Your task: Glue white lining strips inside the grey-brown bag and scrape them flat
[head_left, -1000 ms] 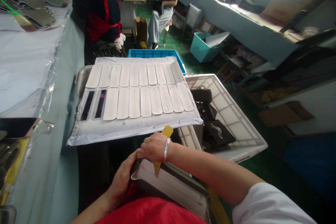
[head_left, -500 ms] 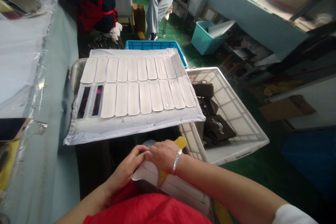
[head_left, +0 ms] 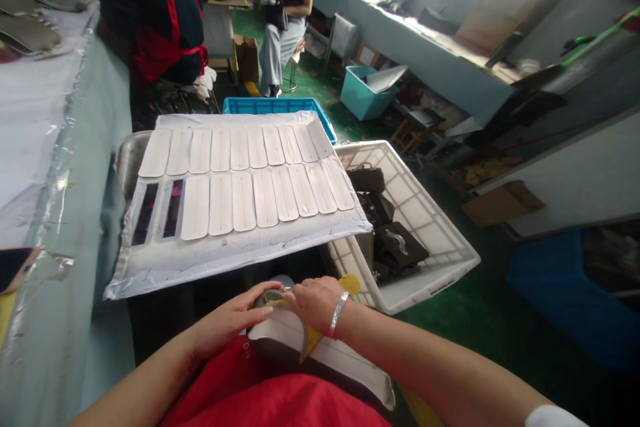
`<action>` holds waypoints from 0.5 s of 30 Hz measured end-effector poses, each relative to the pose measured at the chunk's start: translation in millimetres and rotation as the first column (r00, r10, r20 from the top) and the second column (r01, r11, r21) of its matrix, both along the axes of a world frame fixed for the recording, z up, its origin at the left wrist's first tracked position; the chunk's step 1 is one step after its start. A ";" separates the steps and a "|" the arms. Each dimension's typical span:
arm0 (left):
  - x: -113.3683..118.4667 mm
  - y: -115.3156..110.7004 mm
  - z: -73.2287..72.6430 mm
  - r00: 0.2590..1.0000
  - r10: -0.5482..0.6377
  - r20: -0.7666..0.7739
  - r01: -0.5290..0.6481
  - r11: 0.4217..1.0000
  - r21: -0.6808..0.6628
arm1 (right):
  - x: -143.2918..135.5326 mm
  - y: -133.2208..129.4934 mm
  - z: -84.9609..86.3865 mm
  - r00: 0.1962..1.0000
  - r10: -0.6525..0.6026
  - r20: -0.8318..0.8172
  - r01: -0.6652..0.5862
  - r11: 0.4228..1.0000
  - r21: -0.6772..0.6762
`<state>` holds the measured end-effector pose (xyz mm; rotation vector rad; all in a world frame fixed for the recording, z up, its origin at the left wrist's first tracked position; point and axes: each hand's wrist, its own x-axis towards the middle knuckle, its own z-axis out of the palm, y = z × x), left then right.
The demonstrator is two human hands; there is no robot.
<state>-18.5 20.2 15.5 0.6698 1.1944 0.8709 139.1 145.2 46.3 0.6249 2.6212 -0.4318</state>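
My left hand (head_left: 235, 320) lies against the near end of a grey and white curved piece (head_left: 280, 325) at my lap, its fingers and thumb apart around a small greyish round part. Close beside it, my right hand (head_left: 315, 303), with a silvery bracelet at the wrist, has its fingers bent onto the same piece; what they pinch is too small to make out. A yellow strip (head_left: 351, 285) passes under the right hand. Beyond both hands, a white-covered board (head_left: 240, 260) carries two rows of pale rounded strips (head_left: 267, 197).
A white crate (head_left: 440, 260) with dark bags stands right of the board. Behind the board is a blue crate (head_left: 275, 105). A covered table (head_left: 75, 180) runs along the left. Two people are further back, and a turquoise bin (head_left: 365, 97) sits on the floor.
The view has tilted up and turned right, so the board and crates appear lower or further left. My left fingers have spread, and the greyish round part now shows between the hands.
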 end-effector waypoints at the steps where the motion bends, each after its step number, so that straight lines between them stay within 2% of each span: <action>1: -3.1 1.7 0.3 1.000 -0.008 -0.020 0.009 1.000 0.017 | 0.1 -0.3 1.3 1.000 -0.003 0.010 0.003 1.000 0.006; 4: -8.2 7.7 0.2 0.998 -0.030 -0.056 0.033 0.998 0.051 | 4.0 -0.2 4.7 0.999 -0.004 0.032 0.003 1.000 0.013; 6: -8.3 11.0 -0.6 0.997 -0.064 -0.035 0.065 0.997 0.044 | 14.8 2.0 6.7 0.998 -0.059 0.023 0.059 0.998 0.019; 8: -6.7 13.2 -0.5 0.994 -0.096 -0.046 0.098 0.995 0.033 | 34.8 7.2 7.8 0.980 -0.194 -0.039 0.195 0.981 0.014; 9: -5.7 13.8 0.2 0.991 -0.110 -0.077 0.113 0.993 0.034 | 48.0 10.9 7.8 0.948 -0.305 -0.091 0.304 0.952 -0.020; 10: -4.6 14.2 1.5 0.984 -0.130 -0.123 0.136 0.990 0.040 | 62.8 15.0 7.3 0.892 -0.429 -0.143 0.423 0.903 -0.074; 12: -3.1 14.2 5.3 0.955 -0.171 -0.244 0.192 0.979 0.062 | 95.8 22.7 4.9 0.726 -0.656 -0.205 0.625 0.755 -0.200; 15: -7.0 15.1 8.9 0.878 -0.258 -0.403 0.296 0.955 0.035 | 149.5 26.7 -3.6 0.486 -0.848 -0.210 0.796 0.529 -0.293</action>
